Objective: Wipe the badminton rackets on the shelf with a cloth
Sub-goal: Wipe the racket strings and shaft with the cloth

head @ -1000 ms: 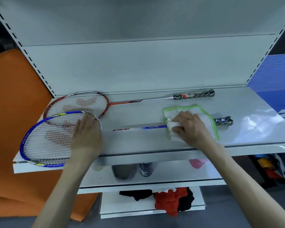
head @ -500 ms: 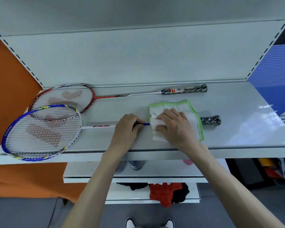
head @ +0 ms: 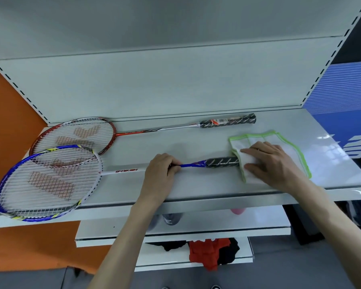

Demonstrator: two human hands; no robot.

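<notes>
The left hand (head: pixel 161 174) pinches the thin shaft of the blue racket (head: pixel 48 182) between curled fingertips, just left of its black grip. The right hand (head: pixel 273 163) lies on the white, green-edged cloth (head: pixel 279 138), fingers fairly straight and pressing it over the butt end of that grip. The blue racket's head hangs partly over the front edge of the shelf (head: pixel 196 142) and overlaps the red racket (head: pixel 75 134), which lies along the back panel.
</notes>
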